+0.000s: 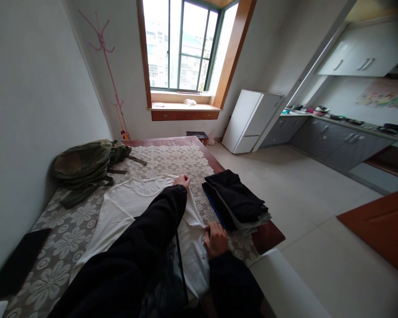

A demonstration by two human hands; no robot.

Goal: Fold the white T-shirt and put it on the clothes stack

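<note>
Both grips pinching soft white shirt (126, 207), left hand (181, 181), right hand (215, 238), floral lace bedspread (172, 159)

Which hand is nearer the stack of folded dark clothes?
Right. The right hand grips the white shirt just beside the stack of folded dark clothes; the left hand is farther, at the shirt's shoulder.

No text, label, brand or number can be read on anything in view

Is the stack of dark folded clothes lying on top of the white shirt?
No, the stack of dark folded clothes sits beside the white shirt, at the bed's edge.
</note>
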